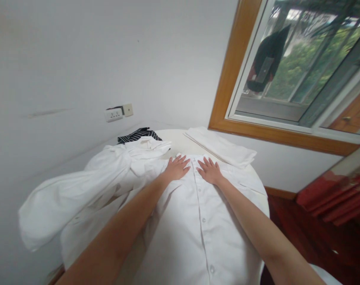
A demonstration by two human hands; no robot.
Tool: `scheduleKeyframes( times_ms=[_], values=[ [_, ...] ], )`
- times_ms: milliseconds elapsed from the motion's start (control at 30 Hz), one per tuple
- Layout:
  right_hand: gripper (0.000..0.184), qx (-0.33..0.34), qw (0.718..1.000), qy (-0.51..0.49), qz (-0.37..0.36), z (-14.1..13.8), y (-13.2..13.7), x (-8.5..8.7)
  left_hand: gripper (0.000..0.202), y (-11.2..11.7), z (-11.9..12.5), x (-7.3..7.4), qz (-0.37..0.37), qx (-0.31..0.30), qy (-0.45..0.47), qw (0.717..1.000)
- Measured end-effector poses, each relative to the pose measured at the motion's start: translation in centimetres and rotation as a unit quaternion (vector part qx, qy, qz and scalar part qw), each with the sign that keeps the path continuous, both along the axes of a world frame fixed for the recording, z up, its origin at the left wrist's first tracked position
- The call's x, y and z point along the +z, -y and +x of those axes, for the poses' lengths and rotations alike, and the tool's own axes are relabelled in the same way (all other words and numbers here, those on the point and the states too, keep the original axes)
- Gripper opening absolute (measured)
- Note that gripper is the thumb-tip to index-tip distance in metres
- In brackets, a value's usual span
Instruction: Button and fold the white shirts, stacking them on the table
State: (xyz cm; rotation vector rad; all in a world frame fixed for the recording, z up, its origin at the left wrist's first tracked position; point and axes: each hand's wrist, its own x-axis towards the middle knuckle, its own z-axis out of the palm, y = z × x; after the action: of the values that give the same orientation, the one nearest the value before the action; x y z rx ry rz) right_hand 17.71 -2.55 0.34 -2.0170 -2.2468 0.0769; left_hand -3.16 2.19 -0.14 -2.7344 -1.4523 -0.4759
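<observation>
Lying spread on a white shirt [180,237], hands [176,168] [209,171] top a round-edged table [175,138] near a window [313,67].

There are one buttoned shirt [185,221], one folded cloth [221,147], one striped cloth [137,135] and two wall plates [113,114] [128,110].

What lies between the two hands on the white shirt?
In the head view, the button strip of the white shirt lies between the left hand and right hand.

Space above the shirt [182,229] is free, piled garments [108,164] crowding left, wall [168,71] beyond.
</observation>
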Motion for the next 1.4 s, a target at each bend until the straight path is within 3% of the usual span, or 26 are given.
scheduleKeyframes(
  times_ms=[100, 200, 367, 500, 633, 800, 967, 1100, 1200, 1300, 1400],
  values=[
    [0.066, -0.002, 1.000, -0.004, -0.015, 0.0, -0.2, 0.2, 0.048, 0.0, -0.2, 0.8, 0.054, 0.036, 0.005, 0.998],
    [0.067, -0.001, 1.000, -0.011, -0.022, 0.0, -0.3, 0.6, 0.045, 0.1, -0.9, 1.9, 0.086, 0.120, 0.003, 0.989],
    [0.066, 0.007, 0.999, -0.029, -0.013, 0.0, -0.2, 0.6, 0.041, -0.4, -1.9, 3.3, 0.063, 0.186, -0.056, 0.979],
    [0.055, -0.015, 0.996, -0.062, 0.057, 0.3, 0.1, 0.8, 0.041, -1.2, -1.5, 4.1, 0.037, 0.203, -0.081, 0.975],
    [0.048, -0.064, 0.987, -0.051, 0.141, 1.6, -0.5, 2.3, 0.035, -1.6, -0.8, 5.3, -0.006, 0.171, -0.087, 0.981],
    [0.045, -0.109, 0.987, 0.038, 0.109, 2.9, -3.0, 4.0, 0.035, -1.5, -1.2, 7.0, -0.021, 0.131, -0.074, 0.988],
    [0.047, -0.077, 0.990, 0.101, 0.053, 2.9, -4.6, 4.5, 0.046, -2.1, -2.0, 8.5, -0.031, 0.148, -0.109, 0.982],
    [0.038, -0.027, 0.995, 0.084, 0.045, 3.4, -4.2, 5.2, 0.065, -2.4, -2.5, 10.3, -0.106, 0.176, -0.158, 0.966],
    [0.041, -0.043, 0.998, 0.039, 0.031, 4.1, -3.6, 5.9, 0.060, -2.1, -3.1, 11.9, -0.151, 0.127, -0.184, 0.963],
    [0.052, -0.049, 0.997, 0.039, -0.051, 5.0, -3.1, 6.4, 0.048, -1.6, -3.8, 13.2, -0.171, 0.050, -0.167, 0.970],
    [0.051, 0.010, 0.993, 0.026, -0.112, 5.8, -2.5, 6.8, 0.043, -1.1, -4.2, 13.5, -0.162, -0.010, -0.121, 0.979]
  ],
)
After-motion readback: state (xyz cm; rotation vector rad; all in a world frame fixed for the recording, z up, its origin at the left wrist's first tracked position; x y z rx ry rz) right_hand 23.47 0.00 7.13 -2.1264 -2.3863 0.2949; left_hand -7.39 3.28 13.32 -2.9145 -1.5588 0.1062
